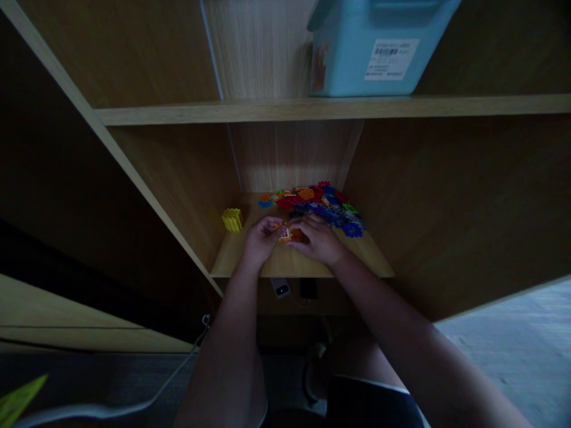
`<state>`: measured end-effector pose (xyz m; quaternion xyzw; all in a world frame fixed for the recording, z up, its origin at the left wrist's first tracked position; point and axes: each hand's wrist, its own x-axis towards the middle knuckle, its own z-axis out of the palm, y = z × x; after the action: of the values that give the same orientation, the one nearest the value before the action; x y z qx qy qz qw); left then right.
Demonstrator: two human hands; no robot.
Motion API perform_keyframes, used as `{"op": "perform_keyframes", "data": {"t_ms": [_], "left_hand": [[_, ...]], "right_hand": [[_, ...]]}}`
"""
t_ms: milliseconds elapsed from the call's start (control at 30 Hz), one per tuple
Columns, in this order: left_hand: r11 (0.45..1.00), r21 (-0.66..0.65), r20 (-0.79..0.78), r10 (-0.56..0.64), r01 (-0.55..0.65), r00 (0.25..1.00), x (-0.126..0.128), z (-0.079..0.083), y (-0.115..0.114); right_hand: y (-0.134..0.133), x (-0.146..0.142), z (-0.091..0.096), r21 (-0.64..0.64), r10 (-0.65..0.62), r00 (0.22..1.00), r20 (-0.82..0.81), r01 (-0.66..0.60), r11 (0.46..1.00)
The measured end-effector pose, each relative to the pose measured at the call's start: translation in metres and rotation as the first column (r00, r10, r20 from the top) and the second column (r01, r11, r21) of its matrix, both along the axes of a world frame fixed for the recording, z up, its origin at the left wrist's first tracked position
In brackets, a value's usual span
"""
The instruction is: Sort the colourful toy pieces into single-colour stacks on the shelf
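Note:
Over the front part of a wooden shelf (285, 264), both my hands meet at an orange plastic building piece (285, 233) with a white window-like patch. My left hand (262, 239) pinches its left side between thumb and fingers. From the right, my right hand (317, 238) is closed on the same piece, its fingers curled over the top. Just behind my hands lies a heap of gear-shaped plastic pieces (330, 205) in blue, red, orange and green. A yellow block of notched pieces (232, 219) stands at the shelf's left side.
Above, a light blue bin (370, 53) with a white label sits on an upper shelf (267, 110). Wooden side panels enclose the compartment. Below are a small white device (281, 289) and a dark flat object (308, 289). A white cable (165, 386) runs at lower left.

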<state>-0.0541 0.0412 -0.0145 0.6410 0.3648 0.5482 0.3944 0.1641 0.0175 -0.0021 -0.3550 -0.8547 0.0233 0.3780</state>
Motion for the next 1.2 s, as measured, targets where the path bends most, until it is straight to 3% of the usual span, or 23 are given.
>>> {"op": "perform_keyframes", "data": {"t_ms": [300,533,667,900,1200], "left_hand": [[1.000,0.006,-0.006,0.024,-0.024,1.000,0.000,-0.004,0.003],[0.998,-0.067,0.056,0.011,-0.007,0.998,0.000,-0.006,0.006],[0.998,-0.054,0.093,-0.005,0.010,0.996,-0.002,-0.010,0.010],[0.993,0.035,-0.059,0.118,-0.116,0.991,-0.007,-0.009,0.012],[0.999,0.027,-0.217,-0.027,0.033,0.976,-0.006,-0.013,0.009]], "right_hand": [[0.002,0.000,-0.003,-0.038,-0.012,1.000,-0.026,0.011,0.999],[0.006,0.012,-0.009,-0.141,-0.151,0.956,-0.251,0.118,0.983],[0.011,0.019,-0.014,-0.215,-0.142,0.937,-0.319,0.074,0.974],[0.016,0.020,-0.020,-0.300,-0.118,0.942,-0.314,0.020,0.954],[0.020,0.023,-0.026,-0.332,-0.114,0.942,-0.315,0.003,0.943]]}}
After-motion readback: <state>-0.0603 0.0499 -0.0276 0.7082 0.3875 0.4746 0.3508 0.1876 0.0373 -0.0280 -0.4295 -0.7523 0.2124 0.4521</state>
